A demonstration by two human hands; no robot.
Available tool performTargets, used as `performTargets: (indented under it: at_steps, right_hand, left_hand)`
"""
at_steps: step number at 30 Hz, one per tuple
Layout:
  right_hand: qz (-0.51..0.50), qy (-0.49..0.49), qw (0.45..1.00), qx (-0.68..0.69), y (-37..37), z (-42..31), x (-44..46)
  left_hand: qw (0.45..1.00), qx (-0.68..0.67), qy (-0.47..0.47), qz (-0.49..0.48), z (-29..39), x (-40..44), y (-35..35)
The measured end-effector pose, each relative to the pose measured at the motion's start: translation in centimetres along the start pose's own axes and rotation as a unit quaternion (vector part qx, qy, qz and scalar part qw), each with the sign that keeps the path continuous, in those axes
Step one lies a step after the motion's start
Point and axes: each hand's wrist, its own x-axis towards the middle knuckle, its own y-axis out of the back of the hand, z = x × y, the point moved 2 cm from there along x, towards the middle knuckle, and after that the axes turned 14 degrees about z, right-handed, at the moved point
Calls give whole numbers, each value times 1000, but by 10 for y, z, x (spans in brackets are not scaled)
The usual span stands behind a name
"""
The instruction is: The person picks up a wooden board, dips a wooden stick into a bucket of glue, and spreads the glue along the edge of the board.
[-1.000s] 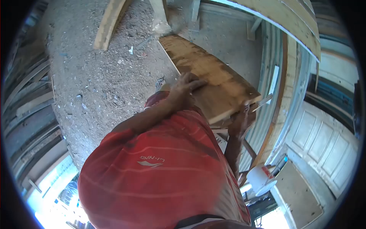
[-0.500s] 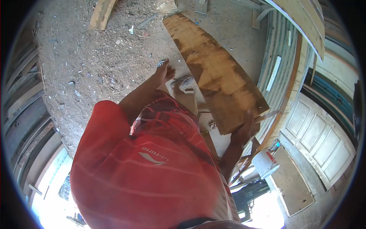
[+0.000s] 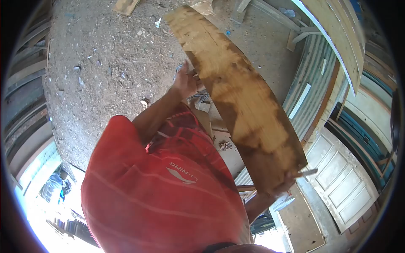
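A long wooden board (image 3: 249, 101), patchy brown and pale, slants across the head view from upper left to lower right. At its near end, my right hand (image 3: 283, 186) is closed on the board, with a short narrow stick (image 3: 307, 172) jutting out beside the fingers. What the stick is I cannot make out. My left hand (image 3: 186, 83) is at the board's left long edge, its fingers curled against that edge and partly hidden by it.
Wood chips and scraps litter the dirt floor (image 3: 105, 71). Corrugated sheeting (image 3: 310, 84) runs along the right, with a white panelled door (image 3: 344, 181) beyond it. Planks (image 3: 25, 92) are stacked at the left. A flat panel (image 3: 301, 217) lies at the lower right.
The board's near end has moved down and right with my right hand. My left hand, apart from the board before, now meets its edge. The view has shifted somewhat.
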Motion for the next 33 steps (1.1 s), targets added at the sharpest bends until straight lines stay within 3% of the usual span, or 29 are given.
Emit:
performTargets:
  at_steps: [2,3,4,5,6,7,9,10,12,14,16,23,28,30,33]
  right_hand:
    - [-41,-24,992,114,24,2,3]
    - [-70,-38,981,176,33,2,9]
    - [-121,208,965,100,54,16,36]
    - [-159,443,882,32,75,51,77]
    - [-166,506,846,8,82,66,91]
    - [-169,567,806,-12,83,76,101]
    - [-168,376,911,26,84,80,130]
    - [-172,270,946,43,73,81,141]
    - [-171,47,982,70,50,84,156]
    - [-205,-57,974,71,34,91,173]
    - [-286,-33,956,54,11,101,203]
    - [-232,-26,970,68,-58,86,200]
    - [-317,-13,946,61,-67,94,218]
    - [-290,45,955,28,-64,137,266]
    - [-204,93,974,12,-64,114,223]
  left_hand:
    - [985,-77,42,-148,9,-32,9]
    - [992,-59,-15,-110,11,-36,19]
    - [994,-41,-77,-69,21,-36,30]
    - [989,-19,-140,-30,34,-40,39]
    - [959,38,-280,-13,31,-33,49]
    - [960,24,-279,-28,30,-48,52]
    - [958,-13,-279,-55,24,-81,59]
    - [944,3,-326,-45,23,-88,65]
    - [925,-6,-378,-24,20,-116,61]
    - [913,-18,-406,-32,18,-145,53]
    - [905,-20,-421,-54,23,-168,45]
    - [877,-50,-469,-92,30,-212,25]
    - [869,-16,-485,-96,28,-217,13]
    - [869,-2,-480,-117,35,-224,14]
    - [863,29,-484,-139,37,-234,-4]
